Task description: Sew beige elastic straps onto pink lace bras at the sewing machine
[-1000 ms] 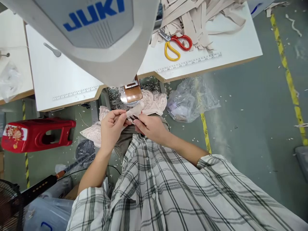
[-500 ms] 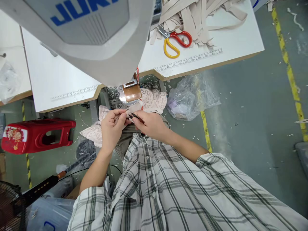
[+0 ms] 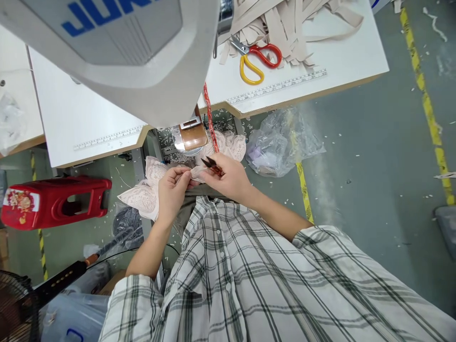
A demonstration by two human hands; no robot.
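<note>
A pale pink lace bra [image 3: 140,197] lies across my lap below the machine, its cup-like lace parts spreading to both sides. My left hand [image 3: 173,187] is closed, pinching the edge of the bra between thumb and fingers. My right hand [image 3: 230,178] grips a pair of thread snips [image 3: 209,163], their dark blades pointing up and left. Its thumb and fingertips also hold the thin fabric close to my left fingertips. A red cord [image 3: 210,118] runs down from the machine towards my right hand.
The white sewing machine head [image 3: 142,80] hangs over the table [image 3: 352,61]. Red-and-yellow scissors [image 3: 265,54] lie beside beige fabric strips [image 3: 281,28]. A clear plastic bag [image 3: 281,142] sits on the floor at right. At left are a red stool [image 3: 57,199] and a fan [image 3: 16,304].
My right hand has moved slightly up and right, and the snips now point up-left, away from the fabric. My left hand has shifted a little right, still pinching the bra.
</note>
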